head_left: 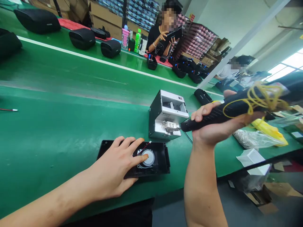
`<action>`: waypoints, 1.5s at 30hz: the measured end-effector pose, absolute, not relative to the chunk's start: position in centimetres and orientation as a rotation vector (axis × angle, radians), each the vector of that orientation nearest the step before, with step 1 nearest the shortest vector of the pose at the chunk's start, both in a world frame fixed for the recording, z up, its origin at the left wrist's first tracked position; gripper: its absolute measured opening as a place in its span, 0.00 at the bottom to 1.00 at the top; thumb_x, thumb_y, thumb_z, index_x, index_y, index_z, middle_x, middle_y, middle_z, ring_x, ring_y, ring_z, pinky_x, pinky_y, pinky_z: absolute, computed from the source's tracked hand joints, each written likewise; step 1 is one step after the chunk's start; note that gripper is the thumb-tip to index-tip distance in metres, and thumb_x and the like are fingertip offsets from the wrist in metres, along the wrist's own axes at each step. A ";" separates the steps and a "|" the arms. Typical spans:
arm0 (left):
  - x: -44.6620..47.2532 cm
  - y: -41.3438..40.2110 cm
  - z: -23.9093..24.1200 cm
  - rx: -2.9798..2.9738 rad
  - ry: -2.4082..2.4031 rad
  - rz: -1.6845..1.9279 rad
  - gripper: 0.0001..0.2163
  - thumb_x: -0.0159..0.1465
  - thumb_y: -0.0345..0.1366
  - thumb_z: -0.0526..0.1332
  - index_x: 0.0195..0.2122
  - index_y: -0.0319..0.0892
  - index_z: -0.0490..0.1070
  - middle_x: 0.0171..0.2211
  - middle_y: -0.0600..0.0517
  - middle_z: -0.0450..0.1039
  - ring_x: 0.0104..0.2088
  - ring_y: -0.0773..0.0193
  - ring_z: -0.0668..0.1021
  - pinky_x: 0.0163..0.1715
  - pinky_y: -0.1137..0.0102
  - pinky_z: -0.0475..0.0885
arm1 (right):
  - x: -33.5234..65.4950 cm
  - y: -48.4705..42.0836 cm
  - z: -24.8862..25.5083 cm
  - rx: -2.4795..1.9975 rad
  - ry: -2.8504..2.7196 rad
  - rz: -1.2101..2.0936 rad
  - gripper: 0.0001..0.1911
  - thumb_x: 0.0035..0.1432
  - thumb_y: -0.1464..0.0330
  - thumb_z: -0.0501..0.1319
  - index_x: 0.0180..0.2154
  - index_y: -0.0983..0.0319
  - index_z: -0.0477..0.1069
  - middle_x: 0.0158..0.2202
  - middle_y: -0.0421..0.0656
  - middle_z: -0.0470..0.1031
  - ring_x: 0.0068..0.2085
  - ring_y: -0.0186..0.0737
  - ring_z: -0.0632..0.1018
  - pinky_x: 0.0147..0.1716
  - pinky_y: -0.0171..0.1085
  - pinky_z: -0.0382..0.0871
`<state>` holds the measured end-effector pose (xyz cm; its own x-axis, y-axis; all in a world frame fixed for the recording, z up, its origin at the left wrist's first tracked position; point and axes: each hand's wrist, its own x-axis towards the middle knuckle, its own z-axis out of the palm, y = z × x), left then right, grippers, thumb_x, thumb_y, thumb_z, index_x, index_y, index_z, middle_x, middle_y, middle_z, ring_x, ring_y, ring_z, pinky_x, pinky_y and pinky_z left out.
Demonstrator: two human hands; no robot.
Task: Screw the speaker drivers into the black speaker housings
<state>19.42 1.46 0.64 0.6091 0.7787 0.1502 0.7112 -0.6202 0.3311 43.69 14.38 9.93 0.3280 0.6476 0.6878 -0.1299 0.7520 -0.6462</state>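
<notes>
My left hand (118, 164) lies flat, fingers spread, on a black plastic panel (163, 159) that rests on the green bench; its fingertips touch a round silver speaker driver (149, 157) with red and black wires. My right hand (213, 126) is wrapped round a black electric screwdriver (236, 108) bound with yellow cord. The screwdriver's tip is at the front slot of a small grey and white screw feeder box (165, 115), just behind the panel.
Green conveyor belt (71, 94) with a white stripe carries black speaker housings (81, 37) at the back. A person in black (161, 37) sits across, holding a part; another sits far right. Plastic bags (255, 138), a yellow item and a white box lie right.
</notes>
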 end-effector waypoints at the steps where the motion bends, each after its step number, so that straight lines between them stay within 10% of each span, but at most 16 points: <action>1: 19.4 1.5 0.6 2.601 1.222 0.421 0.25 0.66 0.47 0.66 0.64 0.59 0.68 0.73 0.44 0.60 0.66 0.41 0.70 0.63 0.39 0.66 | 43.4 14.7 9.8 -0.536 -1.129 0.544 0.31 0.69 0.38 0.50 0.43 0.58 0.71 0.19 0.32 0.64 0.14 0.32 0.62 0.12 0.30 0.57; 34: 19.5 1.5 1.2 2.549 1.221 0.356 0.26 0.66 0.49 0.66 0.65 0.59 0.68 0.75 0.44 0.59 0.68 0.39 0.69 0.66 0.36 0.64 | 42.8 15.2 8.9 -0.614 -1.186 0.595 0.35 0.66 0.34 0.51 0.42 0.59 0.70 0.18 0.33 0.64 0.15 0.34 0.62 0.12 0.31 0.57; 45: 18.5 1.9 2.1 2.526 1.203 0.245 0.35 0.60 0.42 0.71 0.69 0.55 0.66 0.79 0.38 0.45 0.75 0.29 0.59 0.69 0.33 0.62 | 43.3 11.2 10.1 -0.571 -1.238 0.682 0.31 0.64 0.37 0.57 0.45 0.57 0.75 0.19 0.31 0.62 0.14 0.31 0.60 0.11 0.31 0.56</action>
